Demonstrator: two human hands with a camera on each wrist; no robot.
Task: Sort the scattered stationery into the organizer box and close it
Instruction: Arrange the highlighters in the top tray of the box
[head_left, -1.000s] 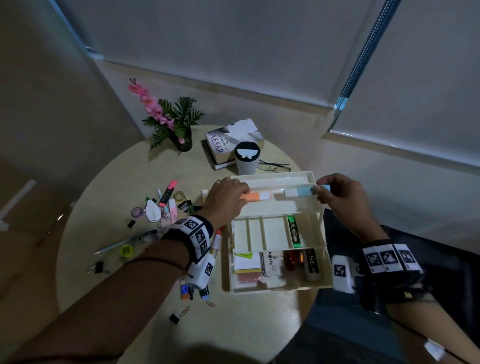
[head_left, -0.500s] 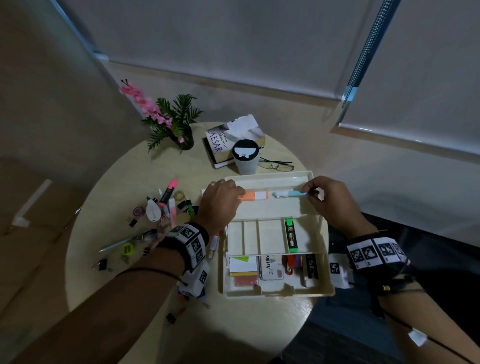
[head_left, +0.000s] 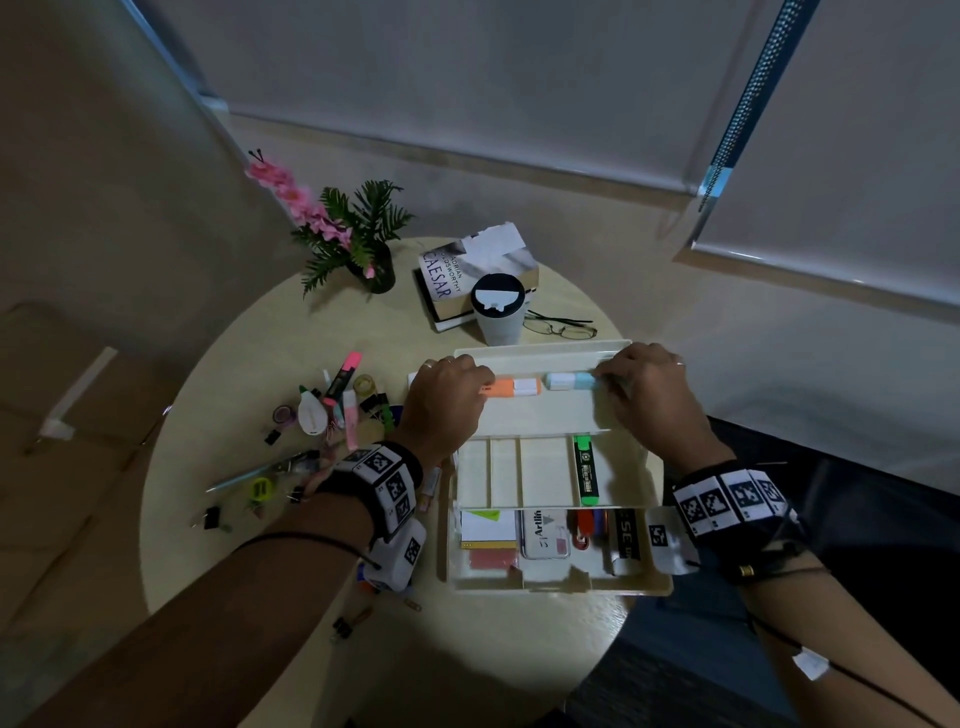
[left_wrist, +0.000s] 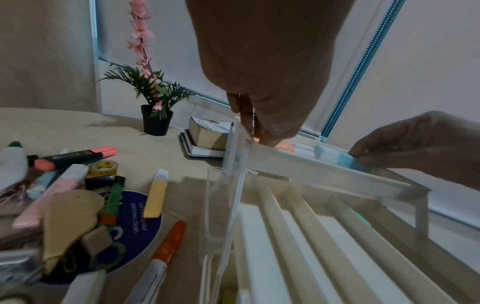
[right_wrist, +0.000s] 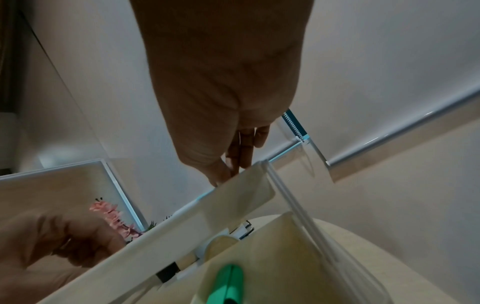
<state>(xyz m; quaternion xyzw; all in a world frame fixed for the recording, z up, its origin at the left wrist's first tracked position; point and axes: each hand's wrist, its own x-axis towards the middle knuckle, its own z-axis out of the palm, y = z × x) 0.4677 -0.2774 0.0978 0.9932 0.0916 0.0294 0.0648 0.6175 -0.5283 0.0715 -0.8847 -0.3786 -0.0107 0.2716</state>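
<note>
The cream organizer box (head_left: 655, 584) lies open on the round table, its top tray (head_left: 540, 415) swung out at the far end. My left hand (head_left: 480, 382) grips one end of an orange highlighter (head_left: 511, 387) lying in that tray. My right hand (head_left: 605, 379) pinches the end of a pale blue highlighter (head_left: 569, 380) beside it, and the pinch (left_wrist: 363, 156) also shows in the left wrist view. A green highlighter (head_left: 586, 470) lies in the middle tray. The right wrist view has my fingers (right_wrist: 233, 164) behind the tray wall (right_wrist: 182, 226).
Loose stationery lies left of the box: a pink highlighter (head_left: 343, 376), correction tape (head_left: 311, 413), tape rolls, clips, a yellow highlighter (left_wrist: 155, 197) and an orange pen (left_wrist: 168, 240). Behind the box stand a cup (head_left: 497, 312), books (head_left: 452, 275), glasses (head_left: 561, 327) and a potted plant (head_left: 363, 249).
Both hands have come lower and closer together, bringing the orange and blue highlighters down into the top tray. My head view has shifted slightly.
</note>
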